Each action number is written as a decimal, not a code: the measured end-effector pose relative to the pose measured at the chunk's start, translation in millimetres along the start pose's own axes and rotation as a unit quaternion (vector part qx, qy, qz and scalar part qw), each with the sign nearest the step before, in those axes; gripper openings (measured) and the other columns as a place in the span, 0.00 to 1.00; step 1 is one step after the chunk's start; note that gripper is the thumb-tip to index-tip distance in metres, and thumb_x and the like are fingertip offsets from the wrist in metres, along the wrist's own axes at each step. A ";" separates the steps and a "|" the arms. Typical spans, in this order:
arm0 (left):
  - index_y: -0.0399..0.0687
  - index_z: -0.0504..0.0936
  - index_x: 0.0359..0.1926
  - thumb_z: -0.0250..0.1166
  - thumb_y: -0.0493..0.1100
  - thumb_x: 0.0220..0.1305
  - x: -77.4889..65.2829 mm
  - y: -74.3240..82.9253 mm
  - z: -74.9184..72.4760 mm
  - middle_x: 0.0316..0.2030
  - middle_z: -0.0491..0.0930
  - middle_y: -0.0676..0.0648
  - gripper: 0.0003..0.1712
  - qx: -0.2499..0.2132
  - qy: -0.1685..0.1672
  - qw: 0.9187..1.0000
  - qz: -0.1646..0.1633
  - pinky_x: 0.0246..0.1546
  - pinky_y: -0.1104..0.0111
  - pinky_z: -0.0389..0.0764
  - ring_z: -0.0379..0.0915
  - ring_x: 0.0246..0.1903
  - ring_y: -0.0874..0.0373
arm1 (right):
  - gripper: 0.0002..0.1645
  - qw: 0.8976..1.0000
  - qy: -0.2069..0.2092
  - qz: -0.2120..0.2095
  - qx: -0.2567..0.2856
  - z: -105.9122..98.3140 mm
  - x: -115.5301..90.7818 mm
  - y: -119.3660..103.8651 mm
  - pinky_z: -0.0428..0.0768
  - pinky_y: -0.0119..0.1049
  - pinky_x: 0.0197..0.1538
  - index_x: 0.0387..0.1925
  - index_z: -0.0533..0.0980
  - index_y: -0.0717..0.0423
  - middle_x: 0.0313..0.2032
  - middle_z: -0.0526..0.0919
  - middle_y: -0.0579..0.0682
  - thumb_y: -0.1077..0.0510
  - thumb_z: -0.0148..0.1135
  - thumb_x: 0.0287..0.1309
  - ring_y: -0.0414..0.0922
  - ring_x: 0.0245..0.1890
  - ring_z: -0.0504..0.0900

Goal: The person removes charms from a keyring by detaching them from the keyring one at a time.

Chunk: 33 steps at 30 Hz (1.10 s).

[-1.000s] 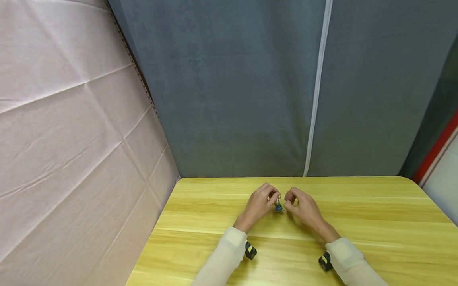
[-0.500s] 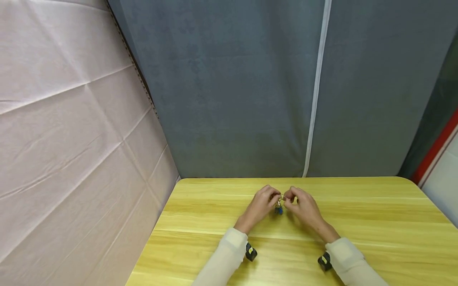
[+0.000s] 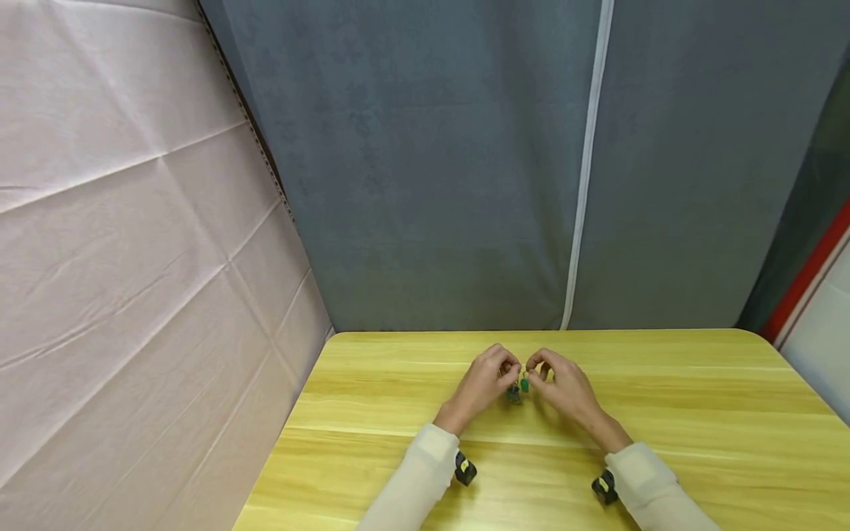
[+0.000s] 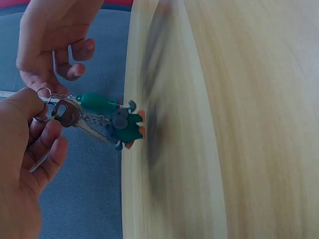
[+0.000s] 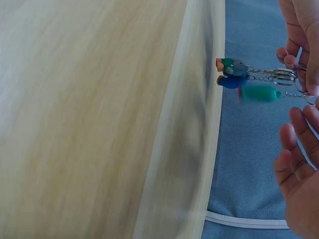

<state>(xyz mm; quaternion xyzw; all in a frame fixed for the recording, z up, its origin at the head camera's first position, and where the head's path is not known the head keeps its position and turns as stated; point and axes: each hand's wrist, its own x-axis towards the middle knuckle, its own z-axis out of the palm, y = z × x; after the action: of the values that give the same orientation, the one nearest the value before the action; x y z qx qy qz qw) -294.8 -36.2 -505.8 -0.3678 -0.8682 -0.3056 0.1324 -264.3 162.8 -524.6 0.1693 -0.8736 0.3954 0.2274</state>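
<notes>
My left hand pinches a key ring between thumb and finger. From it hang keys and small animal-figure charms on chains, one in green and one in blue. Facing it, my right hand has its thumb and forefinger together on the small ring of a green bottle-shaped charm. This charm dangles by its short chain beside the others, slightly blurred. In the head view the whole bunch hangs over the table between both hands.
The light wooden table spreads under both forearms. Behind its far edge hangs a grey-blue curtain with a white strip. A pale cloth wall stands at the left.
The green charm now shows apart from the other charms, closer to my right hand. My right fingertips touched the ring half a second ago; both arms stay nearly in place.
</notes>
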 end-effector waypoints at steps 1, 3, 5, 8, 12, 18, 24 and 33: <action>0.46 0.85 0.45 0.61 0.40 0.80 -0.2 0.0 -0.2 0.41 0.81 0.51 0.06 -0.001 -0.002 1.000 0.000 0.38 0.84 0.77 0.76 0.37 0.68 | 0.07 1.000 -0.002 -0.002 0.000 -0.1 0.3 0.0 0.73 0.31 0.31 0.38 0.82 0.49 0.35 0.85 0.45 0.64 0.67 0.65 0.39 0.31 0.78; 0.47 0.85 0.45 0.61 0.41 0.81 -0.2 -0.3 0.2 0.41 0.81 0.51 0.07 0.002 -0.003 1.000 0.003 0.38 0.84 0.77 0.76 0.37 0.69 | 0.07 1.000 0.004 -0.013 0.003 0.1 0.8 0.0 0.75 0.31 0.31 0.38 0.82 0.49 0.35 0.85 0.46 0.65 0.68 0.66 0.38 0.30 0.78; 0.47 0.85 0.45 0.61 0.41 0.81 0.2 -0.2 0.7 0.41 0.81 0.51 0.07 0.007 -0.002 1.000 0.009 0.38 0.85 0.77 0.76 0.37 0.68 | 0.08 1.000 0.013 -0.027 0.005 0.6 1.6 0.0 0.76 0.31 0.31 0.38 0.82 0.50 0.35 0.85 0.44 0.67 0.69 0.65 0.36 0.29 0.77; 0.47 0.85 0.45 0.62 0.41 0.80 0.8 0.0 1.5 0.40 0.82 0.51 0.07 0.017 0.003 1.000 0.018 0.38 0.85 0.77 0.78 0.37 0.67 | 0.09 0.999 0.027 -0.044 0.006 1.3 2.2 0.3 0.79 0.33 0.32 0.38 0.82 0.52 0.34 0.85 0.45 0.69 0.70 0.63 0.36 0.29 0.76; 0.47 0.86 0.45 0.61 0.43 0.81 1.0 -1.2 2.7 0.41 0.84 0.52 0.08 0.011 0.002 1.000 0.017 0.38 0.85 0.78 0.79 0.37 0.69 | 0.10 0.997 0.039 -0.061 -0.004 1.7 3.0 0.2 0.84 0.38 0.32 0.39 0.84 0.54 0.35 0.87 0.47 0.70 0.73 0.62 0.36 0.29 0.78; 0.45 0.86 0.49 0.59 0.43 0.82 -0.4 -3.3 3.4 0.43 0.84 0.49 0.10 -0.034 -0.011 0.999 0.010 0.40 0.85 0.80 0.82 0.37 0.69 | 0.10 0.996 0.048 -0.076 -0.020 0.6 4.9 0.5 0.86 0.45 0.34 0.39 0.86 0.56 0.36 0.89 0.49 0.71 0.74 0.61 0.39 0.31 0.82; 0.44 0.87 0.49 0.61 0.41 0.81 0.2 -2.2 4.0 0.43 0.84 0.49 0.09 -0.011 -0.006 1.000 0.018 0.42 0.86 0.80 0.83 0.40 0.67 | 0.10 0.996 0.045 -0.074 -0.035 -0.3 4.4 1.6 0.86 0.44 0.33 0.39 0.86 0.55 0.36 0.90 0.49 0.70 0.76 0.59 0.40 0.30 0.83; 0.44 0.86 0.45 0.61 0.38 0.79 1.0 0.0 6.5 0.41 0.85 0.49 0.07 -0.013 0.011 1.000 0.004 0.39 0.85 0.79 0.80 0.37 0.67 | 0.15 0.991 0.069 -0.099 -0.060 2.0 0.9 4.1 0.72 0.26 0.24 0.36 0.80 0.53 0.31 0.84 0.45 0.70 0.78 0.54 0.33 0.23 0.76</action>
<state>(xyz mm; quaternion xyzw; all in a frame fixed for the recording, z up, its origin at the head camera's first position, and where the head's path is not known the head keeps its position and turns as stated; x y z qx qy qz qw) -295.5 -31.5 -510.4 -0.3697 -0.8612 -0.3201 0.1383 -267.5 163.7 -527.8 0.2135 -0.8569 0.3281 0.3353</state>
